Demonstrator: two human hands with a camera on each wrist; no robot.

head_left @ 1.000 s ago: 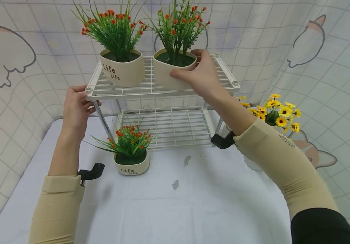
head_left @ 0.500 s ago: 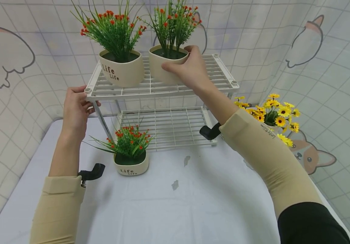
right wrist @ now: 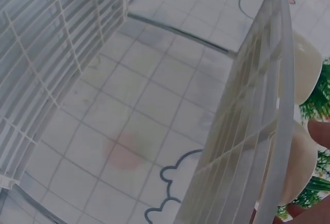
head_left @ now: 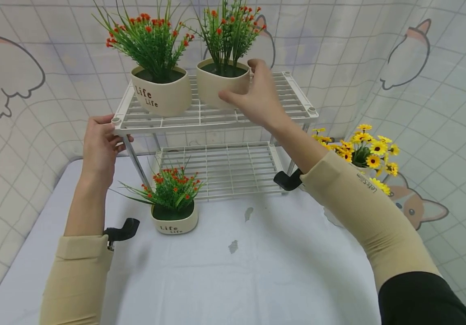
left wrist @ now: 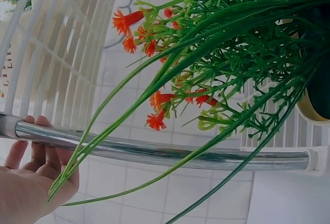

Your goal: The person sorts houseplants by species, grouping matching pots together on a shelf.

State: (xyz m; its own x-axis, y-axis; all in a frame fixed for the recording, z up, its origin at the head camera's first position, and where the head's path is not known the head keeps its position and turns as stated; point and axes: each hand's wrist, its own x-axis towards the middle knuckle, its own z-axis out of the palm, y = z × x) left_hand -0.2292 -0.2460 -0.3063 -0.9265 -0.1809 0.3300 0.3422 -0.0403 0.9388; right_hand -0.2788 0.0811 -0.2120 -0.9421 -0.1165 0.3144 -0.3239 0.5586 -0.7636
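Spreading its thumb and fingers, the right hand (head_left: 259, 97) stands about the right side of a cream pot (head_left: 218, 88), the thumb across its front and the other fingers at its rear edge; whether the fingertips press on it cannot be told. The cream pot, planted with red flowers and green stems, stands upright on the upper shelf (head_left: 200, 126) of a white wire rack, just beside a similar lettered pot (head_left: 168, 92) marked "Life Life".

The left hand (head_left: 100, 146) grips the rack's front left post (head_left: 136, 158) just below the upper corner, its fingers curled round the metal, as the left wrist view also shows; long green leaves cross in front of the hand and post there.

A smaller pot (head_left: 176, 223) with red flowers stands on the white table covering (head_left: 216, 280), near the front left end of the lower shelf (head_left: 237, 195). To the right of the rack, yellow flowers (head_left: 373, 149) appear beyond the right sleeve (head_left: 355, 203). A tile-patterned backdrop (head_left: 330, 54) hangs behind.
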